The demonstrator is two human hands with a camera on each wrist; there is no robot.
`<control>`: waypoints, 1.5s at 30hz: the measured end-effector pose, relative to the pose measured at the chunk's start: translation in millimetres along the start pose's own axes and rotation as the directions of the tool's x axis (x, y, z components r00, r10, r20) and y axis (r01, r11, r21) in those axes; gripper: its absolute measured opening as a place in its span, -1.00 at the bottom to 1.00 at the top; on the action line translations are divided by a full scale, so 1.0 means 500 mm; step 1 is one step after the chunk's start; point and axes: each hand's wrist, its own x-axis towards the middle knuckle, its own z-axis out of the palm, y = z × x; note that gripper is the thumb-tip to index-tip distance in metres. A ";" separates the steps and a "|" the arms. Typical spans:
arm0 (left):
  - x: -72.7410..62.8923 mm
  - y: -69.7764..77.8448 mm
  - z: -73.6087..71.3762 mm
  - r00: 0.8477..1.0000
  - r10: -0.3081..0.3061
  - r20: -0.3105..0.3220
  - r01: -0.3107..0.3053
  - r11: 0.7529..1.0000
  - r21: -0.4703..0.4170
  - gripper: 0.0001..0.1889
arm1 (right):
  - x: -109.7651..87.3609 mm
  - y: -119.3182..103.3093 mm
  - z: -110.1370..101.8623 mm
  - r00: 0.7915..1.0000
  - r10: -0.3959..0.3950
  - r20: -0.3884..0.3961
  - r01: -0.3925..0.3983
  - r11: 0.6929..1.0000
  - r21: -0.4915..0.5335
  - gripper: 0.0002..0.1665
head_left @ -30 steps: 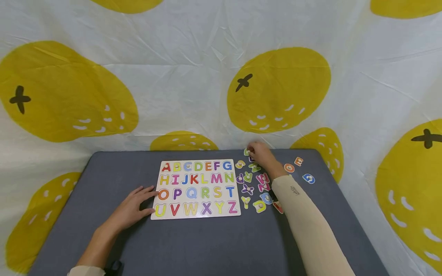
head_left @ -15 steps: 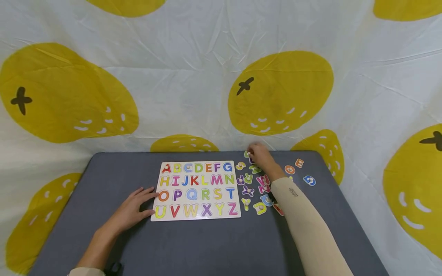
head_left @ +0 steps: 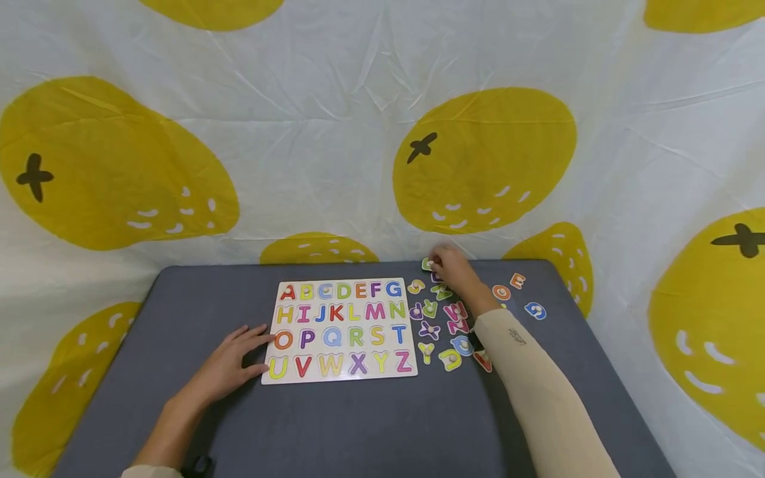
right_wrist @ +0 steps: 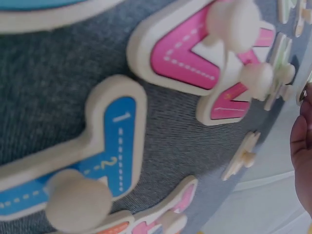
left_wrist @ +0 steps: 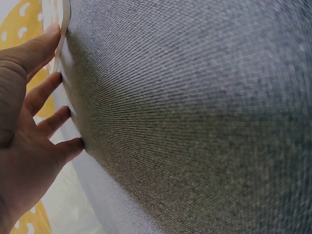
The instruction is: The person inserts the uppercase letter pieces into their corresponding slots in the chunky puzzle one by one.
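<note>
My left hand (head_left: 224,365) rests at the left edge of a wooden alphabet puzzle board (head_left: 412,376), fingers spread, thumb and fingertips at its rim. In the left wrist view the fingers (left_wrist: 46,92) are stretched out. At the table's far edge my right hand (head_left: 454,269) has its fingers bent together over the letter pieces, pinching at a green letter piece (head_left: 426,265). A purple piece (head_left: 437,278) lies partly hidden under that hand. In the right wrist view, only part of the right hand (right_wrist: 303,146) shows. On the board, the A, B and C places hold knobbed letters.
Several knobbed letter pieces lie right of the board, among them a purple X (head_left: 429,329), a yellow Y (head_left: 425,352) and a pink piece (head_left: 457,326). An orange O (head_left: 501,292), an orange E (head_left: 517,281) and a blue G (head_left: 535,310) lie beyond the right arm. A patterned curtain (head_left: 335,166) hangs behind the table.
Both hands stay in nearly the same places. The right sleeve shifts slightly, and the camera view tilts a little.
</note>
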 end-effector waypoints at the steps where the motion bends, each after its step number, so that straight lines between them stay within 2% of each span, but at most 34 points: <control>1: -0.001 0.000 0.000 1.000 -0.002 0.002 0.002 1.000 -0.001 -0.35 | -0.001 -0.004 -0.001 1.000 -0.003 0.003 0.003 1.000 0.000 -0.83; 9: -0.006 -0.001 0.003 1.000 -0.001 -0.007 0.001 1.000 0.003 -0.35 | -0.005 -0.063 -0.001 0.994 -0.099 0.044 0.098 0.995 0.033 -0.84; 21: -0.003 0.000 0.011 1.000 0.000 -0.008 0.000 1.000 0.003 -0.34 | -0.006 -0.173 0.023 0.978 -0.122 0.168 0.106 0.989 0.098 -0.85; 30: -0.007 -0.001 0.010 1.000 0.008 -0.019 -0.008 1.000 -0.007 -0.34 | 0.008 -0.251 0.054 0.960 -0.223 0.169 0.208 0.973 0.104 -0.90; 37: -0.008 -0.004 0.012 1.000 0.011 -0.020 -0.011 1.000 -0.011 -0.34 | 0.025 -0.299 0.084 0.955 -0.198 0.221 0.180 0.978 0.102 -0.88; 45: -0.005 -0.006 0.013 1.000 0.010 -0.021 -0.010 1.000 -0.009 -0.35 | 0.048 -0.336 0.118 0.965 -0.153 0.214 0.151 0.988 0.027 -0.88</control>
